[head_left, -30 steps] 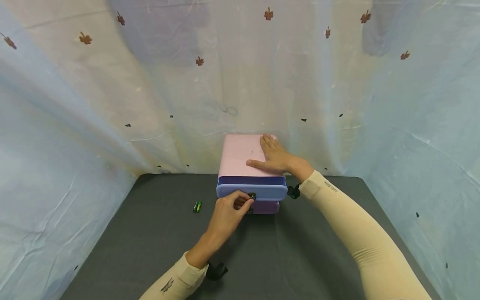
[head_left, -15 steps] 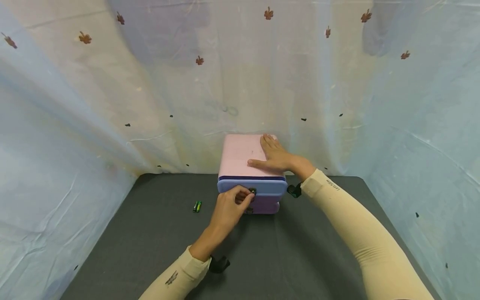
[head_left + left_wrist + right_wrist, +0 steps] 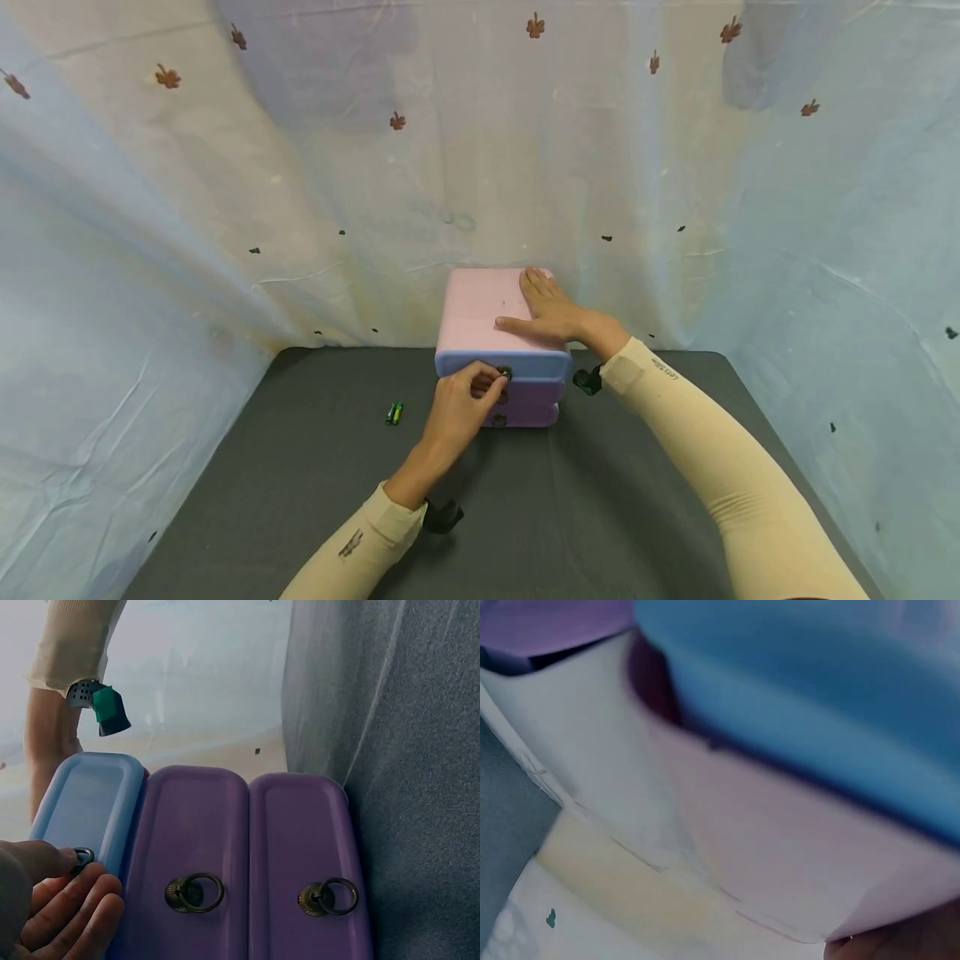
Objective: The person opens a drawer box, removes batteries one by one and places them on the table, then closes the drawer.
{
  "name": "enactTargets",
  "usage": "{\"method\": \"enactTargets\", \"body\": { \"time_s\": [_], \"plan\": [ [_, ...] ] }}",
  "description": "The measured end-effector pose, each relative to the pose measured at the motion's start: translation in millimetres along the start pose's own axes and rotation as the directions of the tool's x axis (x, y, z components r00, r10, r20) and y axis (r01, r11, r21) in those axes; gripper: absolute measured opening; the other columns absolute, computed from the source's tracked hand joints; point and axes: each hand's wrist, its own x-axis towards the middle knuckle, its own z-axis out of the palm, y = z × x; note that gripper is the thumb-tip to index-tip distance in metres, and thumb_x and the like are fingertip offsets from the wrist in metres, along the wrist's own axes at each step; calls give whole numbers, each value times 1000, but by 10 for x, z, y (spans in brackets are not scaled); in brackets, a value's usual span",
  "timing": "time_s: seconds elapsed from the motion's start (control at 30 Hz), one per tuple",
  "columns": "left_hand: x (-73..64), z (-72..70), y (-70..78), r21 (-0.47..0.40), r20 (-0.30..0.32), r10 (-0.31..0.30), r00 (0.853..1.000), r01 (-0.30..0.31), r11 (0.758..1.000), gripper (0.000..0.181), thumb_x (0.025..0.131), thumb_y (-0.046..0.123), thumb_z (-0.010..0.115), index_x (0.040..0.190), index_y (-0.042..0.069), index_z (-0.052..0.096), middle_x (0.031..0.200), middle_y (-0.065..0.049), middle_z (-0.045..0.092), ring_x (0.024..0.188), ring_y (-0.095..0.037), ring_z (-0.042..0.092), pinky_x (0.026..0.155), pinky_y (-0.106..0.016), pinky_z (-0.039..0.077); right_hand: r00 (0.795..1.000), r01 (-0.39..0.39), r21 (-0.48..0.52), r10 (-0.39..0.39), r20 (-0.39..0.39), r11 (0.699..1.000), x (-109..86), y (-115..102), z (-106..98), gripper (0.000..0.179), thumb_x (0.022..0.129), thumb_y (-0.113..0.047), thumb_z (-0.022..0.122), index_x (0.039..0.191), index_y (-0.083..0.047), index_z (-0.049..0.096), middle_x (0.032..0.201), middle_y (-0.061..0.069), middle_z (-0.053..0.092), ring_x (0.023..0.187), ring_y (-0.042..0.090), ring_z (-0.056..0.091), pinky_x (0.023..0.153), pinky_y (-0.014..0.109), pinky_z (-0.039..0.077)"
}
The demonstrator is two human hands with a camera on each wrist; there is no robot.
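Observation:
A small drawer cabinet with a pink top (image 3: 480,308) stands at the back of the table. Its top drawer (image 3: 540,366) has a light blue front, now nearly flush with the cabinet. My left hand (image 3: 456,410) pinches that drawer's ring pull (image 3: 85,859) between thumb and forefinger. Two purple drawers, the middle one (image 3: 191,832) and the bottom one (image 3: 300,832), sit below with brass ring pulls hanging from their fronts. My right hand (image 3: 553,318) rests on the cabinet's top with fingers spread. Only a dark edge of it shows in the right wrist view.
Two green batteries (image 3: 394,413) lie side by side on the dark grey tabletop (image 3: 315,467), left of the cabinet. A pale curtain (image 3: 465,167) with brown leaf shapes hangs close behind the cabinet. Dark wrist cameras (image 3: 442,517) sit on both forearms.
The blue drawer has slid back into the cabinet, pushed away from me by my left hand on its ring pull. The dark gap above it has closed. My right hand has stayed put.

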Motion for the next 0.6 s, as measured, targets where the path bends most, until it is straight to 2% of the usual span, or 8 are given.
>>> {"method": "enactTargets", "body": {
  "time_s": [0.23, 0.6],
  "plan": [
    [29, 12, -11, -12, -6, 26, 1000, -26, 1000, 7, 102, 18, 78, 101, 11, 77, 93, -1, 79, 84, -14, 76, 76, -29, 62, 1000, 4, 3, -4, -10, 1000, 19, 30, 17, 123, 99, -83, 43, 167, 6, -7, 177, 23, -13, 165, 34, -14, 131, 49, -10],
    [62, -8, -8, -24, -7, 29, 1000, -29, 999, 7, 102, 17, 77, 102, 10, 76, 95, -2, 79, 86, -14, 76, 78, -30, 62, 1000, -26, -27, 26, 8, 999, 11, -23, -11, 111, 105, -70, 48, 168, 4, -7, 177, 21, -13, 165, 32, -12, 132, 48, -6]
  ]
}}
